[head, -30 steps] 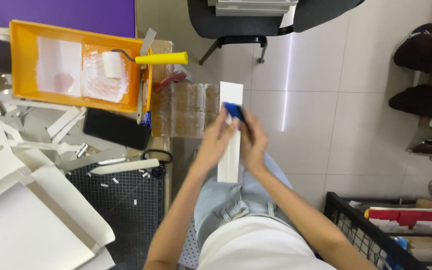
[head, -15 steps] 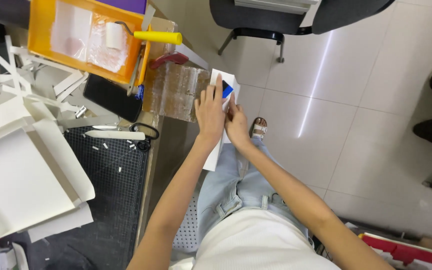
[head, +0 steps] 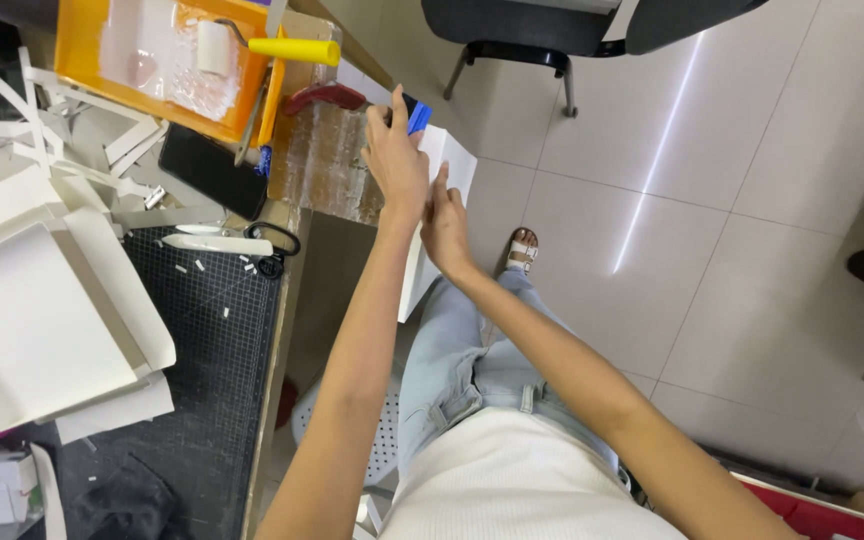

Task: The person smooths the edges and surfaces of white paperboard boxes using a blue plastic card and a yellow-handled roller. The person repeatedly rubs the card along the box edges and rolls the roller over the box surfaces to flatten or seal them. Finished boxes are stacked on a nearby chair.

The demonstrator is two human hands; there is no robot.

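White card panel point(head: 449, 160) has swung from flat over my lap to out past the bench corner, so the smoothing looks nearly at its top edge: my left hand point(head: 395, 160) is closed round the blue scraper point(head: 418, 117), my right hand point(head: 445, 225) pressed open on it, with the orange tray point(head: 82, 70) further left.

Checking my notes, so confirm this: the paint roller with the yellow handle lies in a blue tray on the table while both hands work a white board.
Wrong on one count: the head view shows the tray is orange, not blue. The paint roller does lie in it, and the left hand and right hand are on the white board.
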